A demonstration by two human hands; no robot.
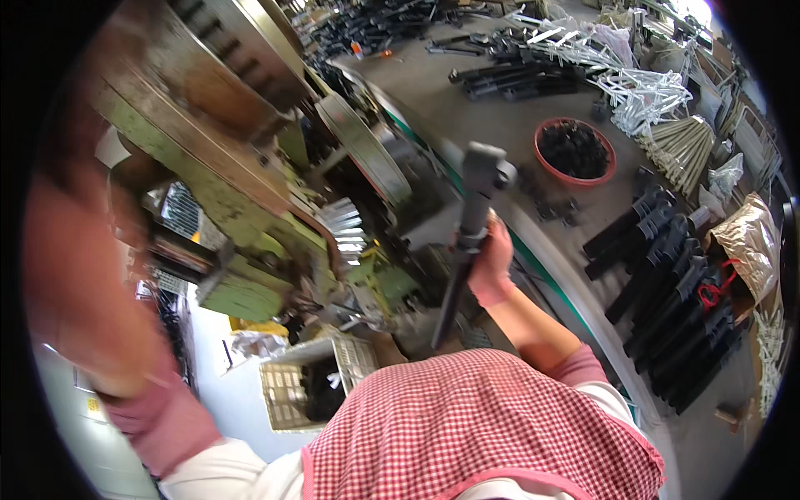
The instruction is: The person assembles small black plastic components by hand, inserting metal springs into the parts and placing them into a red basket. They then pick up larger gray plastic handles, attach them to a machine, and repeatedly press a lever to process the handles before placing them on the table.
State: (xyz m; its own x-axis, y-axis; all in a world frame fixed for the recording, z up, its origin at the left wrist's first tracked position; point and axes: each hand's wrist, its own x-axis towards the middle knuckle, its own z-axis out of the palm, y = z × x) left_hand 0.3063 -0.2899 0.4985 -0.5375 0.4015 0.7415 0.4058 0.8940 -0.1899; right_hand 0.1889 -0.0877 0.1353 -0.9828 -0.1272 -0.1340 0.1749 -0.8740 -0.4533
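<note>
Beside the green press machine (250, 208), a black tubular bracket part (467, 242) is gripped mid-shaft by the closed right hand (492, 262), best kept upright and clear of the flywheel (362, 150); left hand (75, 275) blurred, grip indeterminable.

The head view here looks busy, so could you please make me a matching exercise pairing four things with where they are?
Things:
1. black tube part
2. red basin
3. white crate
4. row of black tubes

Places:
A. on the floor at the right, side by side
B. below the green machine, near the checked apron
C. gripped in the right hand
D. on the floor, filled with small dark pieces

Pairs: 1-C, 2-D, 3-B, 4-A
</note>
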